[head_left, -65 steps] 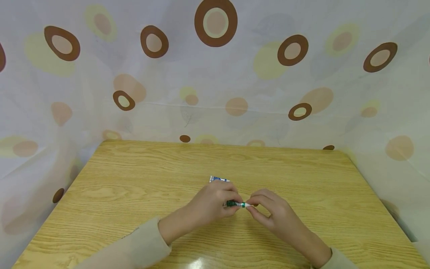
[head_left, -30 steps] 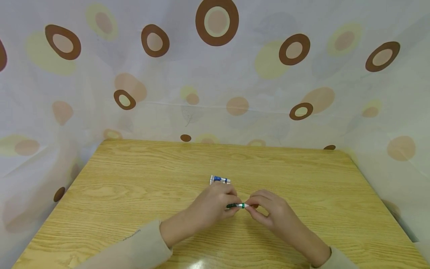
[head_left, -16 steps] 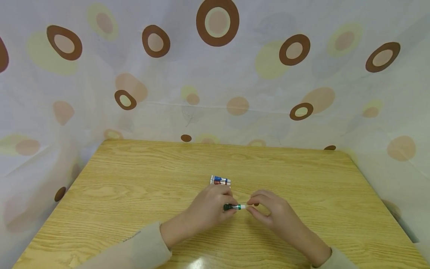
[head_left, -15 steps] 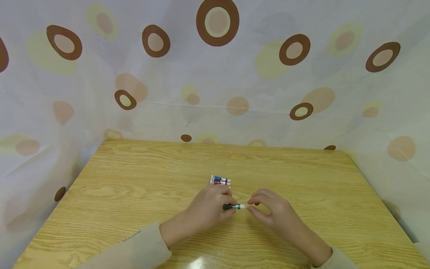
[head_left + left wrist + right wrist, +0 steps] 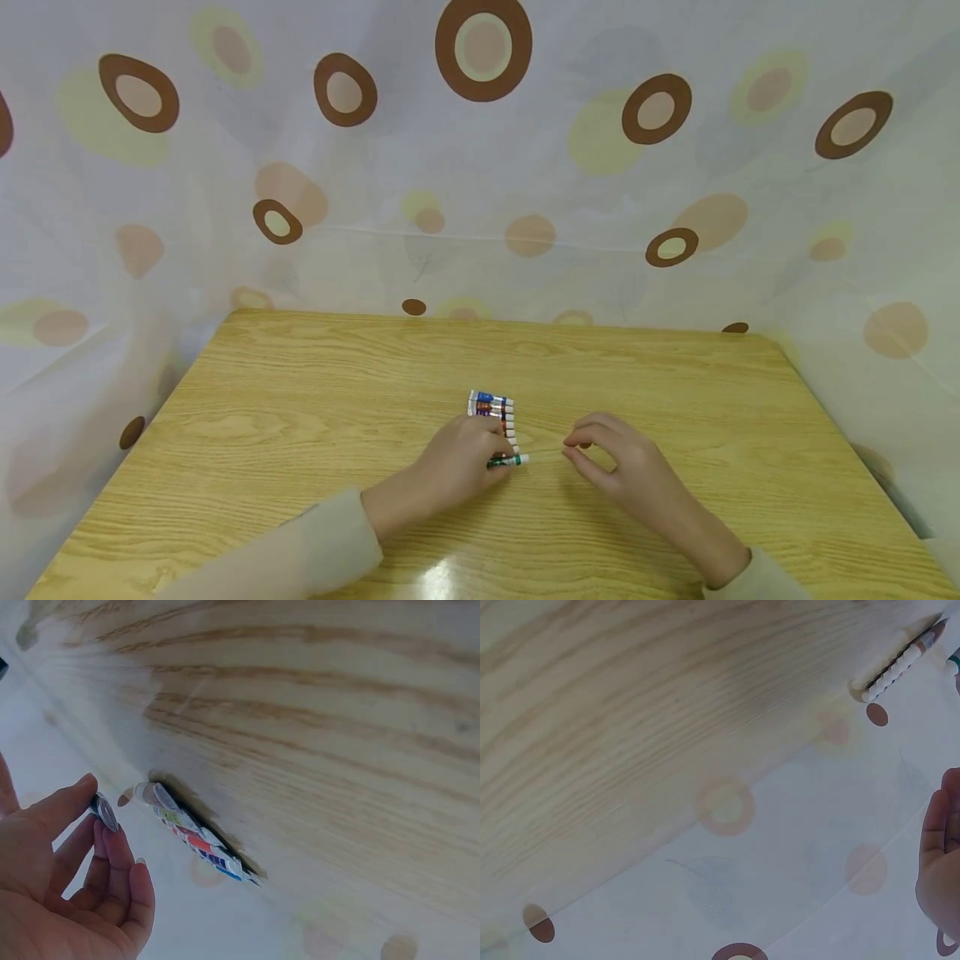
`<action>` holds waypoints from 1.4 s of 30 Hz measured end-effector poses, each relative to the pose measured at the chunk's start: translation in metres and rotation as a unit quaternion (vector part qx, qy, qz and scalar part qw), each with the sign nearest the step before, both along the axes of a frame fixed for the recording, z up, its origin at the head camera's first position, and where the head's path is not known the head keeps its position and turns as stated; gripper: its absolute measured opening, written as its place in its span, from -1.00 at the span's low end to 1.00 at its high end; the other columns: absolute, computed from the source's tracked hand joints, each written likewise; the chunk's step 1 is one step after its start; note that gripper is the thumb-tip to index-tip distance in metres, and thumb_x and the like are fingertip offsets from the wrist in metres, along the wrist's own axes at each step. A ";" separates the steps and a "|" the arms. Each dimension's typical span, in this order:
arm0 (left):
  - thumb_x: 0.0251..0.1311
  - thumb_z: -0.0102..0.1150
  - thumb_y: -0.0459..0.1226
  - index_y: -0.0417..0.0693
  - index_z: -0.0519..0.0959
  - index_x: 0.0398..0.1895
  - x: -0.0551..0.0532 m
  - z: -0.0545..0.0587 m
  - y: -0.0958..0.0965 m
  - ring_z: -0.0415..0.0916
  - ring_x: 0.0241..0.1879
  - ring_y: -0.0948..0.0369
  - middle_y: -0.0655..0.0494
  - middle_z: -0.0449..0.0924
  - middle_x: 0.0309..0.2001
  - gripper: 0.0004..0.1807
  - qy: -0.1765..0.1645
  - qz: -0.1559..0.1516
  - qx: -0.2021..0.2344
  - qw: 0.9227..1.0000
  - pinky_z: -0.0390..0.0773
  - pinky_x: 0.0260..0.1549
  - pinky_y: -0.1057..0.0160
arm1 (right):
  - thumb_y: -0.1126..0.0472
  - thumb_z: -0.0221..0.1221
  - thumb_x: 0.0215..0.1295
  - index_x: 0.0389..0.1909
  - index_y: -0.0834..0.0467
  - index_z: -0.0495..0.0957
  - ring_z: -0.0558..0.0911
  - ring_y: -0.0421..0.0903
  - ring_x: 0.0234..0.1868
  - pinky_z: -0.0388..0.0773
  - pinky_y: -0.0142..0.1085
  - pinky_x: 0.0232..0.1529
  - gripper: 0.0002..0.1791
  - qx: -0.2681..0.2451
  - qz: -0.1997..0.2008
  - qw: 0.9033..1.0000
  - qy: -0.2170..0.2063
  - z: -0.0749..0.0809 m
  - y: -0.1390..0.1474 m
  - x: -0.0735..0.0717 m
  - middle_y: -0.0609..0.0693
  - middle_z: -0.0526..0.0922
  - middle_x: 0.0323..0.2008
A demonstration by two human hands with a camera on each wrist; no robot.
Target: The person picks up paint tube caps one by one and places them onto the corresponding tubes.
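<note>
My left hand (image 5: 465,454) pinches a small green-banded paint tube (image 5: 508,461) between thumb and fingers, its white cap pointing right. In the left wrist view this tube (image 5: 105,812) sits between the thumb and fingertips. Just beyond lies a row of several paint tubes (image 5: 495,398), side by side with white caps to the right, the left hand partly covering them. To the right, apart from the tube, is my right hand (image 5: 626,458), its thumb and fingers loosely bent with nothing visible between them. Only part of the right hand (image 5: 941,847) shows in the right wrist view.
The wooden table (image 5: 337,367) reaches back to a patterned sheet (image 5: 480,183) with brown rings and pale dots. The sheet also hangs along both sides.
My right hand has let go of the tube's cap end and moved right. My left hand has drawn the green tube left, close to the row, and more of the row's tubes show.
</note>
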State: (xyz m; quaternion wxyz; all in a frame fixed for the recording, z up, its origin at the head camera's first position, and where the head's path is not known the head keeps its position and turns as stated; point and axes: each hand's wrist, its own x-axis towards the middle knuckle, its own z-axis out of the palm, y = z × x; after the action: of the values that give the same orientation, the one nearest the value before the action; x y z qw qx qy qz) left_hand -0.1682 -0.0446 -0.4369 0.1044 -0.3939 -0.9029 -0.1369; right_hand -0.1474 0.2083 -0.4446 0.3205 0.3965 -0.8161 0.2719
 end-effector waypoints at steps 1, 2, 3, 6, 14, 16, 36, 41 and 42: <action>0.17 0.51 -0.14 0.05 0.83 -0.28 -0.001 0.000 0.000 0.65 -0.25 0.33 0.22 0.75 -0.26 -0.87 -0.003 0.000 -0.007 1.000 0.66 -0.17 0.28 | 0.09 0.25 0.47 -0.29 0.10 0.68 0.66 -0.17 -0.31 0.62 -0.53 -0.20 -0.82 0.001 -0.002 1.000 0.001 0.000 0.000 0.000 -0.08 0.70 -0.26; 0.17 0.51 -0.14 0.05 0.83 -0.28 -0.001 -0.001 0.000 0.65 -0.26 0.33 0.22 0.75 -0.26 -0.87 -0.005 -0.002 -0.013 1.000 0.66 -0.18 0.29 | 0.09 0.25 0.47 -0.29 0.10 0.68 0.67 -0.17 -0.31 0.63 -0.53 -0.20 -0.82 0.002 -0.003 1.000 0.001 0.000 0.001 -0.001 -0.08 0.70 -0.26; 0.17 0.51 -0.13 0.05 0.83 -0.28 -0.002 -0.001 0.000 0.64 -0.27 0.34 0.22 0.75 -0.26 -0.86 -0.007 -0.003 -0.019 1.000 0.66 -0.19 0.30 | 0.10 0.26 0.46 -0.29 0.10 0.68 0.67 -0.17 -0.31 0.63 -0.51 -0.21 -0.83 0.002 -0.004 1.000 0.002 0.000 0.001 -0.001 -0.08 0.70 -0.26; 0.18 0.50 -0.11 0.07 0.83 -0.27 -0.003 -0.003 0.000 0.63 -0.29 0.36 0.23 0.74 -0.27 -0.86 -0.009 -0.004 -0.032 0.999 0.65 -0.22 0.32 | 0.14 0.29 0.43 -0.29 0.10 0.69 0.67 -0.17 -0.31 0.64 -0.50 -0.22 -0.87 0.002 -0.005 1.000 0.001 0.000 0.002 -0.001 -0.08 0.70 -0.26; 0.14 0.52 -0.12 0.05 0.82 -0.23 -0.002 -0.006 -0.002 0.64 -0.27 0.33 0.21 0.74 -0.26 -0.82 -0.010 0.003 -0.058 0.998 0.67 -0.22 0.30 | 0.16 0.30 0.43 -0.29 0.11 0.69 0.66 -0.17 -0.31 0.63 -0.50 -0.21 -0.88 0.002 -0.007 1.000 -0.003 0.001 0.003 0.000 -0.08 0.70 -0.26; 0.14 0.52 -0.10 0.05 0.82 -0.23 -0.001 -0.007 -0.002 0.65 -0.25 0.32 0.20 0.74 -0.25 -0.81 -0.007 0.003 -0.064 0.998 0.68 -0.21 0.28 | 0.20 0.34 0.37 -0.30 0.11 0.69 0.66 -0.17 -0.31 0.63 -0.50 -0.21 -0.93 0.002 -0.008 1.000 -0.005 0.001 0.003 0.001 -0.08 0.70 -0.26; 0.15 0.49 -0.10 0.07 0.81 -0.28 -0.003 -0.013 -0.002 0.65 -0.26 0.35 0.23 0.74 -0.27 -0.84 -0.005 -0.001 -0.058 0.998 0.67 -0.21 0.32 | -0.02 0.15 0.53 -0.29 0.15 0.71 0.69 -0.12 -0.28 0.64 -0.48 -0.18 -0.65 0.004 -0.019 1.000 0.017 0.002 0.005 -0.001 -0.05 0.72 -0.24; 0.13 0.51 -0.08 0.05 0.81 -0.26 -0.005 -0.013 -0.004 0.66 -0.25 0.31 0.22 0.75 -0.26 -0.80 0.004 -0.005 -0.031 0.999 0.68 -0.17 0.27 | -0.07 0.14 0.53 -0.26 0.16 0.72 0.72 -0.07 -0.24 0.67 -0.37 -0.15 -0.61 0.017 -0.046 0.998 0.034 0.003 0.007 -0.002 -0.03 0.74 -0.21; 0.13 0.51 -0.07 0.05 0.81 -0.26 -0.006 -0.013 -0.005 0.67 -0.24 0.30 0.22 0.75 -0.26 -0.79 0.011 -0.004 -0.025 1.000 0.68 -0.16 0.26 | -0.07 0.14 0.53 -0.25 0.16 0.72 0.72 -0.06 -0.24 0.67 -0.33 -0.15 -0.61 0.018 -0.050 0.998 0.036 0.002 0.008 -0.002 -0.03 0.74 -0.21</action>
State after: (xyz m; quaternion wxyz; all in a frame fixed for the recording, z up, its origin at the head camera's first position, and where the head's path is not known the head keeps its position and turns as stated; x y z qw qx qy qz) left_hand -0.1742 -0.0492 -0.4499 0.1038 -0.4017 -0.9032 -0.1099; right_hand -0.1497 0.2162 -0.4421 0.3553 0.3708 -0.8277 0.2263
